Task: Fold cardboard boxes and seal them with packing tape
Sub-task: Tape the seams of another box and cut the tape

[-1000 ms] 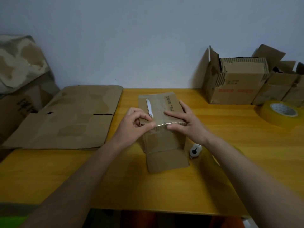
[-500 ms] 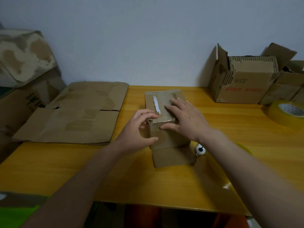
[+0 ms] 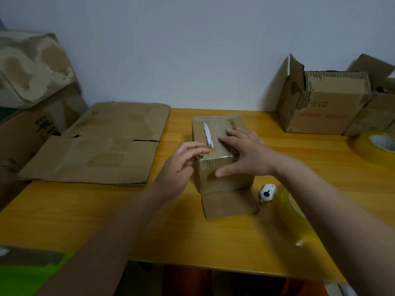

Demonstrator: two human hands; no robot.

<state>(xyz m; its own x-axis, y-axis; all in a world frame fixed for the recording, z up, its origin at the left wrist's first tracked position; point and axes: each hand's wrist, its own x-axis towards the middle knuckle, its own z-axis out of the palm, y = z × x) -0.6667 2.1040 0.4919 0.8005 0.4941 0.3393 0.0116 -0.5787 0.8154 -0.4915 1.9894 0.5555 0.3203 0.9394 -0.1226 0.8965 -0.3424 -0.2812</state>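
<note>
Small cardboard box [image 3: 220, 150] at mid-table [image 3: 128, 210], one flap [image 3: 229, 204] lying open toward me. My right hand [image 3: 245, 154] lies flat on its top, fingers straight and spread, thumb down the near face; my left hand [image 3: 181, 165] touches the left top edge with loosely curved fingers — nothing pinched. The box looks light and stiff but crushable — best held by its side walls.

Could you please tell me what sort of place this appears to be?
Probably a small, informal packing station. A yellow wooden table against a plain wall carries flattened brown cardboard sheets, opened brown cardboard boxes and yellowish rolls of packing tape.
</note>
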